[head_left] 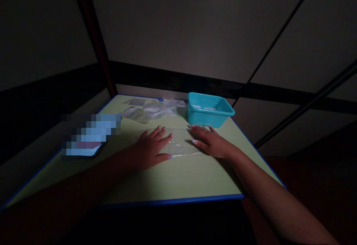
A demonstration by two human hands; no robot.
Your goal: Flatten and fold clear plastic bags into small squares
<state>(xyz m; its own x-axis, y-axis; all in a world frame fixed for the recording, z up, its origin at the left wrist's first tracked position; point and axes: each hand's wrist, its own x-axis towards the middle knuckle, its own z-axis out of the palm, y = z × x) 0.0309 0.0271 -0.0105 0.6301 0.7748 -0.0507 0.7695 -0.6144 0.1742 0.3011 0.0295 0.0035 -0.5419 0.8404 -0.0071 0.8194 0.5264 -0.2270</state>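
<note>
A clear plastic bag (181,142) lies flat on the light table. My left hand (152,147) rests on its left part with the fingers spread. On the bag's right part lies my right hand (210,141), its fingers stretched out and a little apart. Both palms face down, and parts of the bag are hidden under them. Just behind my right hand stands a turquoise plastic basket (209,118). Small pale items, too unclear to name, show inside it. Crumpled clear plastic bags (158,108) are spread behind my left hand.
The table (178,181) has a blue edge along its front and sides. On its left lies a flat device with a blurred-out screen (93,135). A panelled wall (178,25) with a dark band rises behind the table. The surroundings are dim.
</note>
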